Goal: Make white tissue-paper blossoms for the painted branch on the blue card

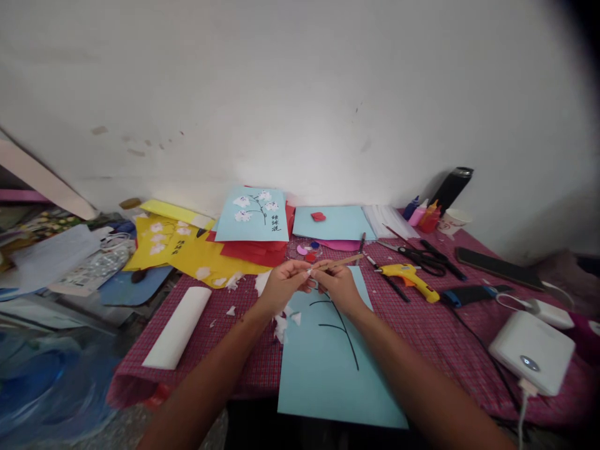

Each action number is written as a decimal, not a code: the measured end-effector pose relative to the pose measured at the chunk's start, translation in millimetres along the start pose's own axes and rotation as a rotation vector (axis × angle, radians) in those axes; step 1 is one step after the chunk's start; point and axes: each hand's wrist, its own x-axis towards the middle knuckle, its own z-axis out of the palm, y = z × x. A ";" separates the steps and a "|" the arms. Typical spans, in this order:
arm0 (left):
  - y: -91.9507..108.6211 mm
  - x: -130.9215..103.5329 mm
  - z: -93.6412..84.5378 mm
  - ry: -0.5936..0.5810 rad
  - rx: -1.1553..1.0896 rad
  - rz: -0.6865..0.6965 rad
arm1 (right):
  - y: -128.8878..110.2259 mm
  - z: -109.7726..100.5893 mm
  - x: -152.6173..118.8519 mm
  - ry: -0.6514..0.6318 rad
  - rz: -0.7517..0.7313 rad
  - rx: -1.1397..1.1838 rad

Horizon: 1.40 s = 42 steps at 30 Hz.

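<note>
Over the far end of a light blue paper sheet (pixel 323 381), my two hands meet fingertip to fingertip. My left hand (pixel 285 286) is closed in a pinch on a small piece of white tissue paper (pixel 309 271). A flat wooden stick (pixel 345 260) juts out to the right from my right hand (pixel 338 290), whose fingers are also pinched at the tissue. Black branch lines (pixel 347 334) are drawn on the sheet below the hands. Torn white tissue scraps (pixel 281 328) lie along its left edge.
A white tissue roll (pixel 180 328) lies left. Behind stand blue sheets with a finished flower picture (pixel 253 215) on red paper. To the right are a yellow glue gun (pixel 412 280), black scissors (pixel 422 259), paint bottles (pixel 429 215), a black flask (pixel 452 190) and a white power bank (pixel 532 353) with cables.
</note>
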 end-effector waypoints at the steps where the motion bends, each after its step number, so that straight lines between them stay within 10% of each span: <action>1: 0.0 0.0 -0.4 -0.002 0.030 0.011 | 0.6 0.0 0.1 -0.010 0.002 0.003; 30: 6.7 -2.3 0.6 -0.010 0.247 0.064 | -5.8 -6.0 2.5 0.012 -0.074 0.060; 42: 38.6 -31.0 -16.3 0.083 0.528 0.149 | -13.3 -21.2 10.9 0.228 -0.120 0.265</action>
